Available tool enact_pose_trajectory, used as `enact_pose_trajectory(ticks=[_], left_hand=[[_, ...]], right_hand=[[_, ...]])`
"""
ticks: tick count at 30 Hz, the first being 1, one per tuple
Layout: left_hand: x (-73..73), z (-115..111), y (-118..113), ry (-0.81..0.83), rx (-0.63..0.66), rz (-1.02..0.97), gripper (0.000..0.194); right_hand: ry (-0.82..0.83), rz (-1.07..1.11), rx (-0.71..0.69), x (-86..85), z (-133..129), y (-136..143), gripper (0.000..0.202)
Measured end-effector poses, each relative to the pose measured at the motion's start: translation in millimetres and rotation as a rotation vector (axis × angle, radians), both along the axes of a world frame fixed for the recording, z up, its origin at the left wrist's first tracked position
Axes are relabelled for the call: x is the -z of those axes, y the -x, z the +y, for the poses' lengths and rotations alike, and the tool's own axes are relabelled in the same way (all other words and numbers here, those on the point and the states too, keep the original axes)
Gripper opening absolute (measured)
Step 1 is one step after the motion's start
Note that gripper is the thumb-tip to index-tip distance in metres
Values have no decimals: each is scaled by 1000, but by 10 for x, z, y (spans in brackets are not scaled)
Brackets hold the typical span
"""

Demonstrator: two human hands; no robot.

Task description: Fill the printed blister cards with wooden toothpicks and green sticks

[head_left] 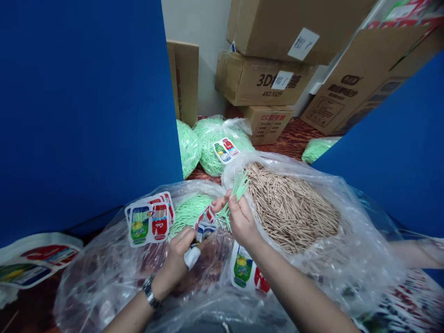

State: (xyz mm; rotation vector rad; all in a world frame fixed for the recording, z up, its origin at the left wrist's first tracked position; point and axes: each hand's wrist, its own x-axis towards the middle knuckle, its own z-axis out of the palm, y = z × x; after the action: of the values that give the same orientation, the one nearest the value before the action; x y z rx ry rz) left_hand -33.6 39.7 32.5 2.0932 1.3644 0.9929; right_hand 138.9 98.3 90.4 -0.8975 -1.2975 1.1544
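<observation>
My left hand (180, 249) grips a plastic packet (206, 219) printed in red and blue, tilted over an open bag of light green sticks (190, 206). In my right hand (243, 222) is a small bunch of green sticks (240, 184), pinched upright close to the packet; the packet's opening is not clear to see. To the right lies a large clear bag filled with brown sticks (291, 208). Several packets (149, 224) with green and red bottle pictures are stacked left of the green sticks. Another such packet (242, 268) lies under my right forearm.
Tied bags of green sticks (217, 132) sit behind, one with a packet (226, 150) on it. Cardboard boxes (270, 81) are stacked at the back. Blue panels (86, 101) stand on both sides. White printed packets (41, 259) lie at left. Someone's bare limb (416, 253) shows at right.
</observation>
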Motion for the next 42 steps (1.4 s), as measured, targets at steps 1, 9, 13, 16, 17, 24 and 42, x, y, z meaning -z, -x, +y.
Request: enact_pose_trajectory(ticks=[1,9,13,16,17,24,42], left_hand=[[-19,12,-25,-14,-2,-3,27],[-89,54,-142,-129,26,-33,22],[-63,36,-132,-126,27,-32,20],[-47,31,-131,-131,23,-25,20],[-42,34,-130,-139,20,-21,20],[14,107,-89,-265,66,67,11],[-39,212,-56,-237,30,-27,17]], right_hand=[[-49,-16,15,-35,-38,38,24],[-213,-123,75,-7,-148,200,26],[-221,-155,86,33,-164,213,25],[-221,-177,76,56,-182,221,25],[-222,-189,67,66,-186,223,25],[-87,-202,141,158,-167,225,25],[-662,-790,-47,54,-41,-30,47]])
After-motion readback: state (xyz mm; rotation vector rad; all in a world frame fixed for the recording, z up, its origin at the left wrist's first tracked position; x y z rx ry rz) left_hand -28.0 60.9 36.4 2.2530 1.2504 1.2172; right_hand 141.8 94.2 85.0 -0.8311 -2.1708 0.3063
